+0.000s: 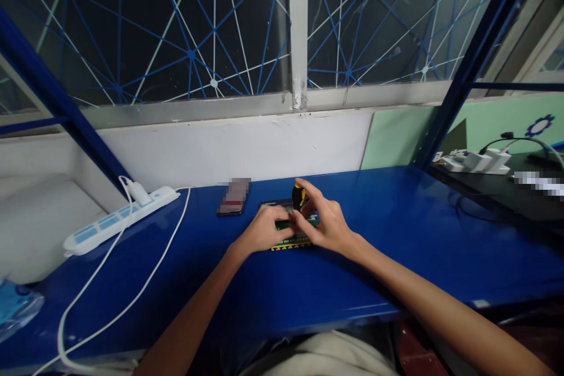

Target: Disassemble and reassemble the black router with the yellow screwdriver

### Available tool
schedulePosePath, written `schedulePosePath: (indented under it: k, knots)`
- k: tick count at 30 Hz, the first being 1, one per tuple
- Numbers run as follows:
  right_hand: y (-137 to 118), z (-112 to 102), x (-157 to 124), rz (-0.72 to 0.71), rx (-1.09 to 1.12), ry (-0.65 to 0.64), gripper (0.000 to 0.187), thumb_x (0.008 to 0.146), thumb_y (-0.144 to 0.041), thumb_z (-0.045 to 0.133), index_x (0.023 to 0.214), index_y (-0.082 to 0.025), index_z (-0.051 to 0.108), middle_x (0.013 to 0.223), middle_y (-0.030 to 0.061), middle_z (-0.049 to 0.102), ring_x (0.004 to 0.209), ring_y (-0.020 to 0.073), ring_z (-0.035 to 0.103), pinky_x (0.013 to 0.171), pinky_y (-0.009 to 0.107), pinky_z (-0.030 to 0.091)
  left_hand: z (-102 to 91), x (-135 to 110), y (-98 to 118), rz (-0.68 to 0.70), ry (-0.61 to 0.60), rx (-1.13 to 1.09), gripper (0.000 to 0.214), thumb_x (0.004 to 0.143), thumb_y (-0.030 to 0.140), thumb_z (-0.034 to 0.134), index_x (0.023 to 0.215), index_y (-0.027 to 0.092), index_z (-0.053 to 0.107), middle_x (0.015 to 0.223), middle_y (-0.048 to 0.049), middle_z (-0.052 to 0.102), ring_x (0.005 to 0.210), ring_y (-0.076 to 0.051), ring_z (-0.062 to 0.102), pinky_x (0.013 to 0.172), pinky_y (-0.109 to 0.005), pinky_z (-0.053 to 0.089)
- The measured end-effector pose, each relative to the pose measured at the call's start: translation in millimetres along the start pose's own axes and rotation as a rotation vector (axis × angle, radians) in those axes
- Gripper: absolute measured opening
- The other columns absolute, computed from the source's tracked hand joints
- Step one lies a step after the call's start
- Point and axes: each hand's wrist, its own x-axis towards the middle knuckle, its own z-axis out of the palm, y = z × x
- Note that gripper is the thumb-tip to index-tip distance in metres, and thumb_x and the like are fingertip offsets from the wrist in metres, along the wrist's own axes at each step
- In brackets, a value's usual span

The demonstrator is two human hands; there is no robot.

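A screwdriver [298, 196] with a black and yellow handle stands nearly upright in my right hand [326, 220], its index finger on top and the thumb low beside the shaft. Under both hands lies a green circuit board [284, 225], with a yellow and black strip [291, 246] along its near side. My left hand [265, 228] grips the board from the left, fingers curled over it and thumb along the front. The screwdriver's tip and much of the board are hidden by my fingers.
A phone [234, 197] lies behind and left on the blue table [198, 276]. Farther left is a white power strip [118, 220] with a plug and a long white cable [152, 276]. White adapters [484, 160] sit on a black surface at right. A windowed wall bounds the back.
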Motion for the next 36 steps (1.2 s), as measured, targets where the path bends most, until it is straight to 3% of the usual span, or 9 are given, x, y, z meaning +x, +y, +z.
schedulePosePath:
  k: [7, 14, 27, 36]
  knots:
    - [1.2, 1.0, -0.3, 0.000, -0.020, 0.010, 0.063, 0.088, -0.026, 0.053, 0.145, -0.019, 0.027, 0.078, 0.0006, 0.068, 0.060, 0.0133, 0.064, 0.060, 0.027, 0.051, 1.2, 1.3, -1.1, -0.025, 0.044, 0.001, 0.019, 0.085, 0.027, 0.062, 0.080, 0.014, 0.074, 0.080, -0.0048, 0.072, 0.074, -0.018, 0.064, 0.076, -0.028, 0.048]
    - [0.1, 0.5, -0.1, -0.018, -0.038, 0.007, 0.062, 0.088, -0.028, 0.051, 0.145, -0.020, 0.026, 0.095, 0.0051, 0.068, 0.061, 0.0117, 0.063, 0.059, 0.025, 0.051, 0.8, 0.5, 2.7, 0.004, 0.033, -0.040, 0.016, 0.085, 0.023, 0.060, 0.081, 0.014, 0.073, 0.082, -0.0039, 0.073, 0.079, -0.019, 0.065, 0.078, -0.028, 0.047]
    - [-3.1, -0.4, 0.9, -0.019, -0.025, -0.025, 0.061, 0.090, -0.027, 0.050, 0.146, -0.019, 0.025, 0.075, -0.0002, 0.066, 0.062, 0.0138, 0.064, 0.059, 0.026, 0.048, 0.8, -0.6, 1.4, 0.035, 0.012, -0.016, 0.010, 0.083, 0.018, 0.062, 0.079, 0.014, 0.071, 0.083, -0.0036, 0.071, 0.078, -0.018, 0.065, 0.075, -0.025, 0.046]
    - [-0.2, -0.6, 0.6, 0.001, -0.038, -0.035, 0.062, 0.091, -0.032, 0.052, 0.146, -0.019, 0.026, 0.073, -0.0017, 0.064, 0.060, 0.0130, 0.062, 0.059, 0.025, 0.047, 3.1, 0.4, -1.8, -0.017, 0.039, 0.021, 0.018, 0.083, 0.028, 0.065, 0.074, 0.013, 0.070, 0.079, -0.0039, 0.072, 0.075, -0.018, 0.064, 0.075, -0.026, 0.047]
